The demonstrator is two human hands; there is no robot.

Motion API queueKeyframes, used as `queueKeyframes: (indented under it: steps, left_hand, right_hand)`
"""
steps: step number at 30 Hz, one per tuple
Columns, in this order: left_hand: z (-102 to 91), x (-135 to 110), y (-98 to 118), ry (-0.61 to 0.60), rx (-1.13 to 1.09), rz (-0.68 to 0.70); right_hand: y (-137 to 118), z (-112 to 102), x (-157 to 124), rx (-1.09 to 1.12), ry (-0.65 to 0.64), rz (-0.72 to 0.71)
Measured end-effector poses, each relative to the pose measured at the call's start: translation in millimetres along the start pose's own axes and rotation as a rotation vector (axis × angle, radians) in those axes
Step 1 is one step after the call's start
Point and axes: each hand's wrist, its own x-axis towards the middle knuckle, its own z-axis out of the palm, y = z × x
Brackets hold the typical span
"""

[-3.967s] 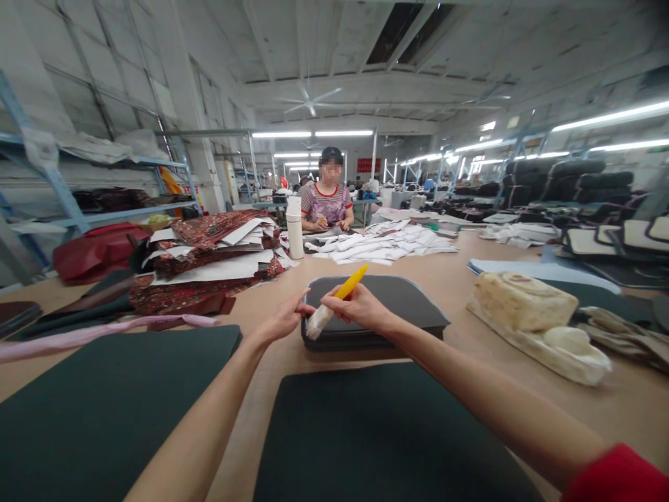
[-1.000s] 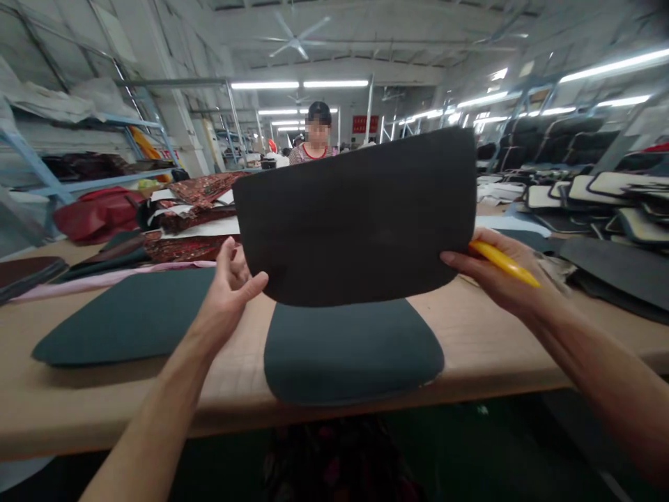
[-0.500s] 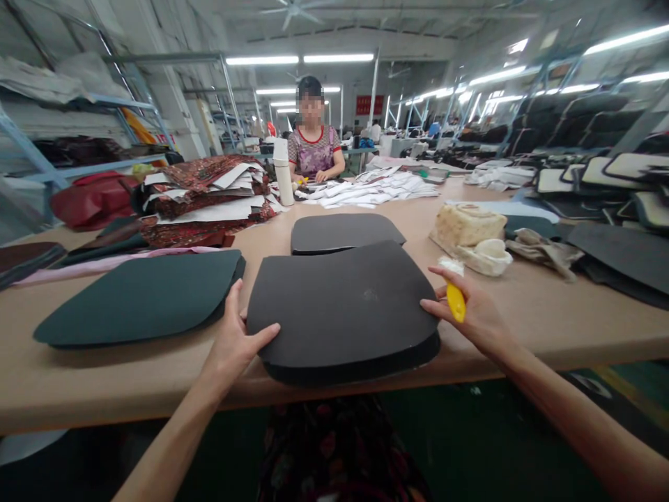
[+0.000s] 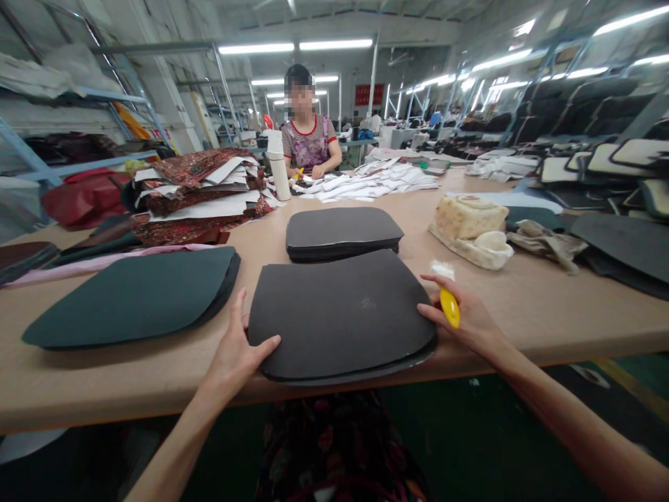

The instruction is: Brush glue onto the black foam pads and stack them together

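Note:
A dark foam panel (image 4: 339,314) lies flat on another one at the near edge of the wooden table (image 4: 548,307). My left hand (image 4: 237,348) rests at the panel's left edge, fingers spread, thumb on its top. At the panel's right edge is my right hand (image 4: 465,317), which grips a yellow-handled brush (image 4: 448,303) whose white bristles point away from me; its fingertips touch the panel.
A stack of dark panels (image 4: 342,233) sits behind, a dark green pile (image 4: 136,296) to the left. Patterned fabric and paper (image 4: 198,192), a white bottle (image 4: 277,167), cream foam blocks (image 4: 467,223). A person (image 4: 308,143) works across the table.
I took a panel from the far stack, held it upright, then lowered it onto the panel at the table's near edge. It now lies flat, both hands at its edges.

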Motion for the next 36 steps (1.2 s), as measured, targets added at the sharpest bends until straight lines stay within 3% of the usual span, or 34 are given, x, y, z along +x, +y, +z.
queueKeyframes:
  steps: [6, 16, 22, 30, 36]
  left_hand:
    - [1.8, 2.3, -7.4, 0.013, 0.061, 0.109]
    - [5.8, 2.9, -2.1, 0.009, 0.134, 0.002]
    - [8.4, 7.7, -7.5, 0.022, 0.364, 0.082]
    - [-1.2, 21.1, -16.8, -0.062, 0.52, 0.164]
    - [-2.3, 27.3, -29.6, -0.015, 0.588, 0.227]
  right_hand:
    - [3.3, 2.6, -0.2, -0.067, -0.013, 0.036]
    - [9.1, 2.9, -0.9, -0.118, -0.053, 0.007]
    - [1.7, 2.6, -4.6, -0.156, -0.052, -0.001]
    - [-1.0, 0.3, -2.9, -0.134, -0.061, 0.001]
    - [1.4, 1.1, -1.9, -0.139, -0.05, -0.021]
